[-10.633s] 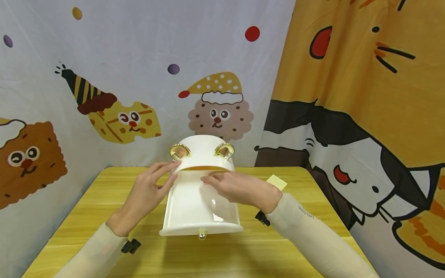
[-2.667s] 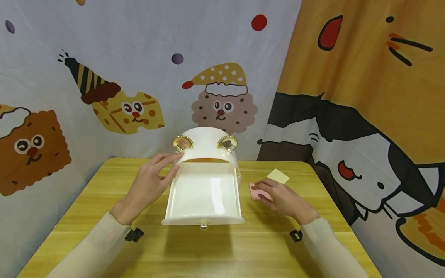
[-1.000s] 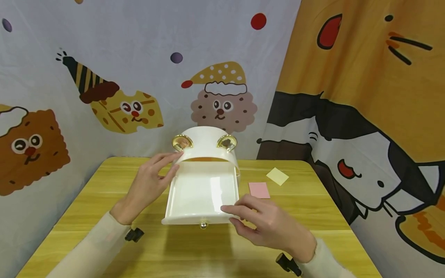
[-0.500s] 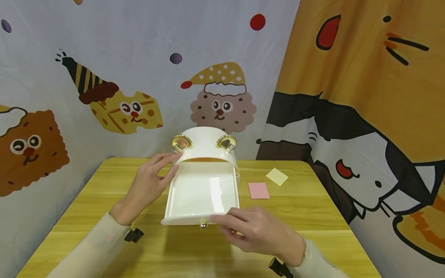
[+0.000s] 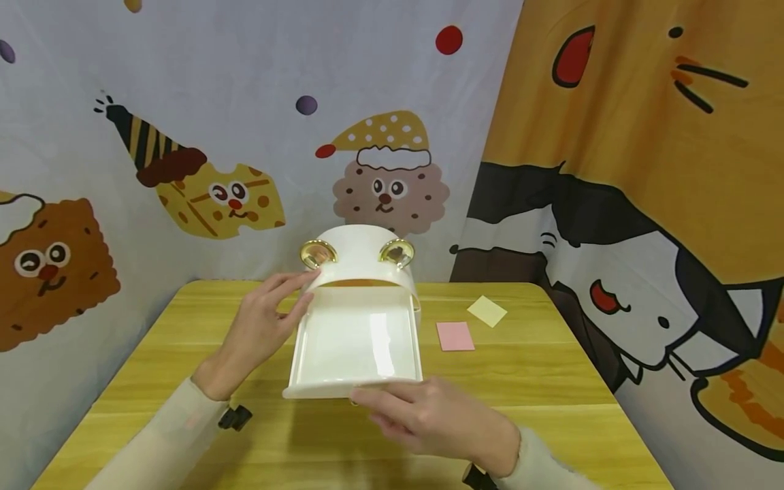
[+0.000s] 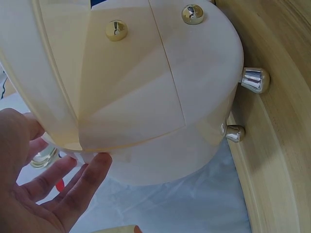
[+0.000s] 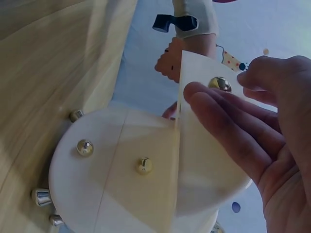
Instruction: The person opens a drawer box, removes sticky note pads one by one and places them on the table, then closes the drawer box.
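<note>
The left hand (image 5: 257, 327) is loosely spread, its thumb apart from the fingers and none of them curled round anything. Its fingertips rest against the left edge of the white box (image 5: 358, 248), just beneath one of two gold rings (image 5: 317, 254) on the top. The left wrist view shows these fingers slightly bent along the box's rim.

The right hand (image 5: 431, 418) is at the near end of the drawer (image 5: 343, 333), its fingers nearly straight and lying close together, with the thumb held away from them. In the head view the index fingertip meets the right half of the drawer's front panel, near the middle. In the right wrist view the fingers and thumb lie on either side of a gold knob (image 7: 219, 84); whether they touch it, I cannot tell.

The box stands at the middle of the counter (image 5: 520, 381), toward the far edge, with the drawer sticking out of its upper part toward the near side. To the right of the box a pink note (image 5: 455, 336) lies flat on the counter, and a yellow note (image 5: 486, 311) lies just beyond it, farther right and turned cornerwise.
</note>
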Available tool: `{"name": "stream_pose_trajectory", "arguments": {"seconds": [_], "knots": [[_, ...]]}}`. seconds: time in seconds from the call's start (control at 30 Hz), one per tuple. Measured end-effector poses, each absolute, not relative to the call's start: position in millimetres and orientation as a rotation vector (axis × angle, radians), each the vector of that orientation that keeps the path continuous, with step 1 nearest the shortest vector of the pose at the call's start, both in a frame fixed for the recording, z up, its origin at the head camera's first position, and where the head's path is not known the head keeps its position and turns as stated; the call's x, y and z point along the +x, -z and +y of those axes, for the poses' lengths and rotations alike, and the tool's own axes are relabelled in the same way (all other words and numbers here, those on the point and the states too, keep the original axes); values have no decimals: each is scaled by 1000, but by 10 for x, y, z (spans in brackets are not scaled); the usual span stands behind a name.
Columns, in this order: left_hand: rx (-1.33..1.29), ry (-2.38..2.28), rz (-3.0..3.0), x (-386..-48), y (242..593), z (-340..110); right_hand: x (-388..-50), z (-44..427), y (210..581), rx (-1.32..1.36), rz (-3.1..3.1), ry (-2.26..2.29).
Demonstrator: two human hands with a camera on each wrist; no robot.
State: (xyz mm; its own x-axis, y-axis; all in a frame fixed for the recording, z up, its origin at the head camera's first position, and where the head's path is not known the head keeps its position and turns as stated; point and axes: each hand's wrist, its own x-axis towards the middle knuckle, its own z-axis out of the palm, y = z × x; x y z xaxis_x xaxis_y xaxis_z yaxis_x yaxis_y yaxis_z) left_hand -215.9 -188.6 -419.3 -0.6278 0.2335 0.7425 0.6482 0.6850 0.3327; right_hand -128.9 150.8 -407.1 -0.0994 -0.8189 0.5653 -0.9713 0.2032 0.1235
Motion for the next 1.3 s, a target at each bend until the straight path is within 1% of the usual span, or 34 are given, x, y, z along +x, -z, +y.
{"name": "stream_pose_trajectory", "arguments": {"seconds": [0.27,0.5,1.3], "knots": [[-667,781,-2208,-2138,4215,-1899,-1273,1427,4171,1597,-1957,-254],[-671,785,-2205,-2121,4231,-1894,-1264,1386,4219,1589,-1934,-237],[-664,783,-2218,-2137,4202,-1889,-1273,1313,4189,1589,-1935,-244]]}}
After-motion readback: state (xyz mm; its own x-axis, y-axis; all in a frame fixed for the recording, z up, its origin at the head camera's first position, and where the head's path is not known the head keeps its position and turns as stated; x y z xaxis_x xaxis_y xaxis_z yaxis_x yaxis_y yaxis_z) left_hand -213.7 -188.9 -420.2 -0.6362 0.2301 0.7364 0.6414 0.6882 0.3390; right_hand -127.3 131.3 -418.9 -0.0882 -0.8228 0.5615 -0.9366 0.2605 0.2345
